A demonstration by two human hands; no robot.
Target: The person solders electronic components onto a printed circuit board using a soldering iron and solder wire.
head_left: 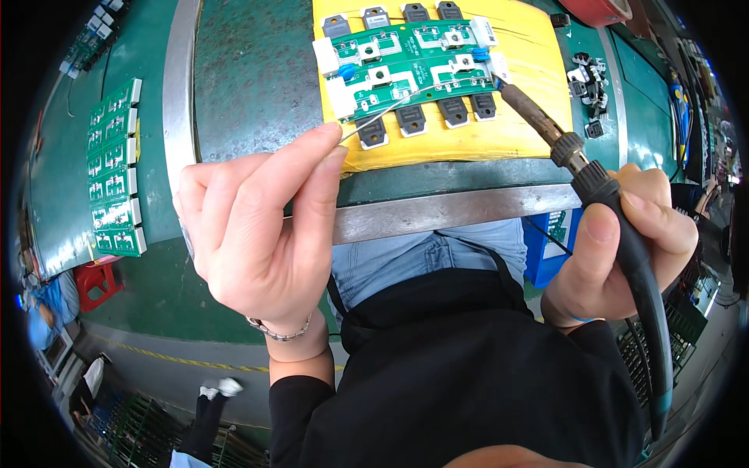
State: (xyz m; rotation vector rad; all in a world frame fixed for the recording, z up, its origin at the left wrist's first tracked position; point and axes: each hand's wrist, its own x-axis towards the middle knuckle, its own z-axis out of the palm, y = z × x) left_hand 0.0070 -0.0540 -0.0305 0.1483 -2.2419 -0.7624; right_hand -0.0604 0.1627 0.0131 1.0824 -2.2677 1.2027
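My left hand [261,222] pinches a thin solder wire [373,119] between thumb and forefinger. The wire arcs up and right across a green circuit board [402,48] toward its right end. In my right hand [624,234] is a soldering iron [597,183], its tip meeting the board's right edge near a white block and a blue disc part [480,54]. Whether tip and wire touch each other is too small to tell. Black flat components [409,118] with metal tabs stick out along both long sides of the board, which lies on a yellow pad [538,93].
A metal edge [452,214] borders the green work surface nearest me. More green boards [115,171] lie in a row at the left. Loose black components [589,86] are heaped right of the pad, below a red container [597,9]. A blue bin [552,253] stands beneath the table edge.
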